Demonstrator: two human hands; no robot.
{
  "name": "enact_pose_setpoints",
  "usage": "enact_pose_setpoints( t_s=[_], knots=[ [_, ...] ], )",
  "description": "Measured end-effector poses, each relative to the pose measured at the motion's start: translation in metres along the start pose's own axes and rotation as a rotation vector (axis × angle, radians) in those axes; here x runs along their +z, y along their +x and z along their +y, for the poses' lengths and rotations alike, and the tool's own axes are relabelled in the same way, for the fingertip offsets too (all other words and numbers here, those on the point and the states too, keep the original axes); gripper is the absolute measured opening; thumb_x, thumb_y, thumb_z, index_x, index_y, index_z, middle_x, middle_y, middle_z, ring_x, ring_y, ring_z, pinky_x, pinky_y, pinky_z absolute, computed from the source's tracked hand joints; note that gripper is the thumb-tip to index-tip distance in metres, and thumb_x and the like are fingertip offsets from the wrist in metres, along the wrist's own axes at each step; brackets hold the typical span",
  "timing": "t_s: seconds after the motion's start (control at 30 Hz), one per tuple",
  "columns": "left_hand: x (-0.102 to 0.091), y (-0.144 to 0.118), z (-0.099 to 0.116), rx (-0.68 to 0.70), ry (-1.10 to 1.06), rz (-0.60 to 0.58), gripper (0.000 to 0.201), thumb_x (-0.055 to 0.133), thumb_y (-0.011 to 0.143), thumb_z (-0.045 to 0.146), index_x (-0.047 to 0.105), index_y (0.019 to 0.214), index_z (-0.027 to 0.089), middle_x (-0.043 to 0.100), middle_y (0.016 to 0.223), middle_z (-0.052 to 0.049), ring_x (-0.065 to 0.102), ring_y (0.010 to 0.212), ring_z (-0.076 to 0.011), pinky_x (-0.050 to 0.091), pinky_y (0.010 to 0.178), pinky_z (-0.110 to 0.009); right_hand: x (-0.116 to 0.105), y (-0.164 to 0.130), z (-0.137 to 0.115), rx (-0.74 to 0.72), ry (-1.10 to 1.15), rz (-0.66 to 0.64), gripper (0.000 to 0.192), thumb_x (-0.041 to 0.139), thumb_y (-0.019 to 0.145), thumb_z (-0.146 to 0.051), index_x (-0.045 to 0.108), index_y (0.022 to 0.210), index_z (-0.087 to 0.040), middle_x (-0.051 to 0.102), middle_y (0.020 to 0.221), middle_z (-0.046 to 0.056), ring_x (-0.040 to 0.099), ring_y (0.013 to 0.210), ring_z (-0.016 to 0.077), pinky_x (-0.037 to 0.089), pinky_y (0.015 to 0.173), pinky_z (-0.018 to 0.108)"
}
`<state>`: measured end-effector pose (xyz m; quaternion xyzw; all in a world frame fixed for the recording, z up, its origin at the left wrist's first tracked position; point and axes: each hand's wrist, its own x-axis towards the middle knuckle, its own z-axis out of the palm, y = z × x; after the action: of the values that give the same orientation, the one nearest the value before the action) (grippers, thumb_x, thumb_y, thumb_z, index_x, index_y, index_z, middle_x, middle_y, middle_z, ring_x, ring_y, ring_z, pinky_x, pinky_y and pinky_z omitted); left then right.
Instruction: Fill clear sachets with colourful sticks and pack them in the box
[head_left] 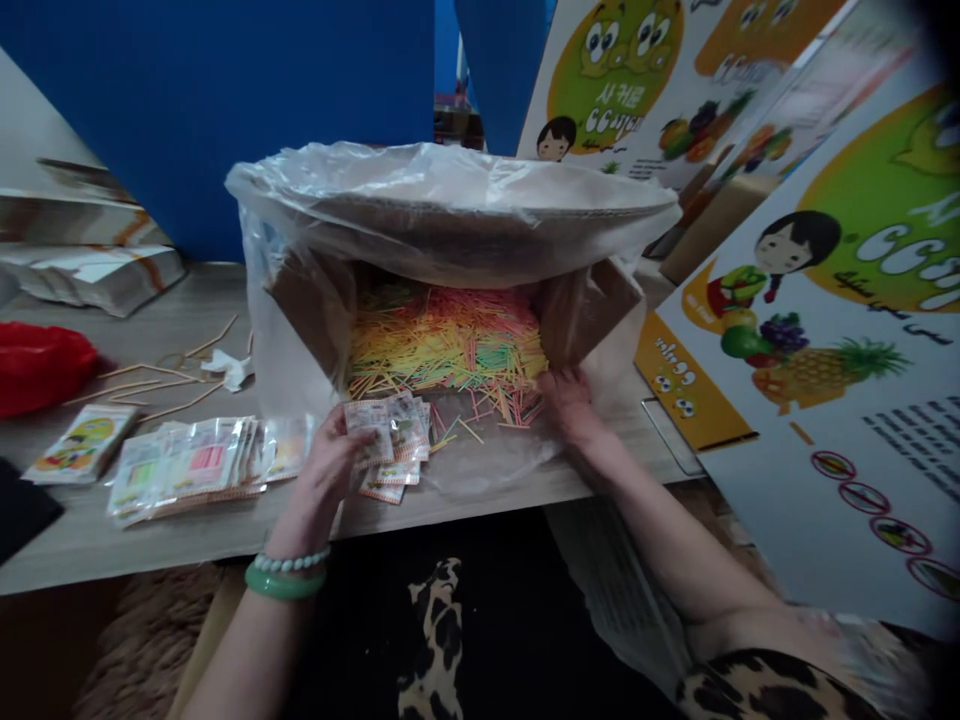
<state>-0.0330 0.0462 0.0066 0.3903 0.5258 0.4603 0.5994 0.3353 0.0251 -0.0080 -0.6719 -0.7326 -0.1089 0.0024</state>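
The person's left hand (330,455) is closed around a small bunch of little printed packets (390,428). The packets stick out to the right of that hand and fan out flat over the table (187,540). A few more packets lie just under the bunch.

The right hand (570,405) rests low at the mouth of the cardboard box (577,310), which lies on its side inside a clear plastic bag (450,190). Its fingers point in toward the pile of colored sticks (450,345). The fingers look bent, but whether they hold any sticks cannot be told.

The sticks lie just to the left of the right hand and just past the left hand's packets. Most of them point sideways, left to right, though many are jumbled. Some have spilled out in front of the box, between the two hands. The right hand is the nearer one to the pile.

Farther left of the left hand sits a row of filled packets (187,465).
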Motion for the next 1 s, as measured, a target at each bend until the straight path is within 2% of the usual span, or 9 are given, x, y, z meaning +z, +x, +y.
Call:
enact_pose_setpoints(
  t_s=[0.13,0.23,0.33,0.43,0.53,0.63,0.73,0.9,1.0],
  knots=[
    [0.006,-0.002,0.002,-0.076,-0.005,-0.028,0.03,0.075,0.05,0.02,0.065,0.078,0.015,0.071,0.075,-0.003,0.063,0.064,-0.0169,0.052,0.061,-0.03,-0.003,-0.002,-0.023,0.162,0.32,0.079,0.028,0.039,0.092,-0.014,0.063,0.107,-0.014,0.066,0.097,0.013,0.054,0.096,0.0255,0.039,0.086,0.036],
    [0.016,-0.003,0.0,-0.085,0.001,-0.015,0.031,0.078,0.05,0.023,0.065,0.076,0.016,0.071,0.073,-0.002,0.063,0.063,-0.0166,0.053,0.06,-0.03,0.004,-0.002,-0.066,0.287,0.843,0.159,0.02,0.041,0.093,-0.024,0.061,0.095,-0.019,0.064,0.09,0.007,0.057,0.087,0.022,0.043,0.079,0.033],
    [0.026,-0.008,-0.002,-0.141,-0.032,-0.069,0.037,0.081,0.053,0.029,0.067,0.085,0.015,0.071,0.073,-0.003,0.064,0.058,-0.0176,0.054,0.057,-0.031,0.015,-0.002,-0.113,0.232,1.266,0.113,0.014,0.047,0.089,-0.029,0.059,0.091,-0.022,0.063,0.089,0.003,0.058,0.085,0.0193,0.046,0.078,0.032],
    [0.03,-0.015,-0.003,-0.175,-0.037,-0.116,0.037,0.08,0.058,0.032,0.066,0.088,0.015,0.071,0.071,-0.003,0.064,0.055,-0.0183,0.053,0.053,-0.031,0.021,-0.004,-0.136,0.195,1.265,0.052,0.01,0.052,0.084,-0.029,0.059,0.083,-0.023,0.061,0.083,0.001,0.055,0.082,0.0193,0.045,0.078,0.032],
    [0.032,-0.019,-0.006,-0.11,0.045,-0.197,0.03,0.075,0.066,0.035,0.068,0.088,0.015,0.072,0.076,-0.005,0.065,0.061,-0.0189,0.054,0.06,-0.033,0.019,-0.008,-0.136,0.181,1.25,0.03,0.013,0.053,0.084,-0.029,0.063,0.09,-0.023,0.064,0.087,0.002,0.056,0.087,0.0204,0.045,0.079,0.032],
    [0.045,-0.019,-0.009,0.104,0.228,-0.295,0.021,0.068,0.073,0.029,0.071,0.091,0.017,0.074,0.097,-0.009,0.068,0.091,-0.0237,0.054,0.083,-0.037,0.017,-0.011,-0.132,0.154,1.27,-0.004,0.021,0.052,0.084,-0.029,0.064,0.101,-0.023,0.067,0.095,0.003,0.058,0.092,0.0209,0.045,0.082,0.032],
    [0.068,-0.016,-0.015,0.331,0.404,-0.424,0.012,0.062,0.077,0.018,0.071,0.085,0.019,0.072,0.113,-0.01,0.057,0.123,-0.0266,0.043,0.105,-0.039,0.019,-0.014,-0.134,0.108,1.301,-0.013,0.021,0.048,0.085,-0.026,0.063,0.099,-0.022,0.068,0.098,0.004,0.06,0.094,0.021,0.046,0.085,0.033],
    [0.092,-0.019,-0.02,0.354,0.443,-0.563,0.013,0.054,0.085,0.021,0.062,0.075,0.019,0.072,0.11,-0.01,0.057,0.125,-0.0268,0.044,0.102,-0.038,0.029,-0.014,-0.143,0.097,1.332,0.092,0.019,0.044,0.085,-0.024,0.06,0.096,-0.022,0.067,0.094,0.005,0.06,0.091,0.0204,0.047,0.083,0.033],
    [0.09,-0.02,-0.019,0.417,0.413,-0.53,0.013,0.054,0.087,0.023,0.064,0.078,0.02,0.07,0.115,-0.01,0.052,0.131,-0.0263,0.041,0.106,-0.039,0.034,-0.012,-0.142,0.077,1.34,0.124,0.02,0.044,0.083,-0.023,0.06,0.094,-0.021,0.066,0.093,0.005,0.059,0.091,0.0208,0.047,0.084,0.034]
  ],
)
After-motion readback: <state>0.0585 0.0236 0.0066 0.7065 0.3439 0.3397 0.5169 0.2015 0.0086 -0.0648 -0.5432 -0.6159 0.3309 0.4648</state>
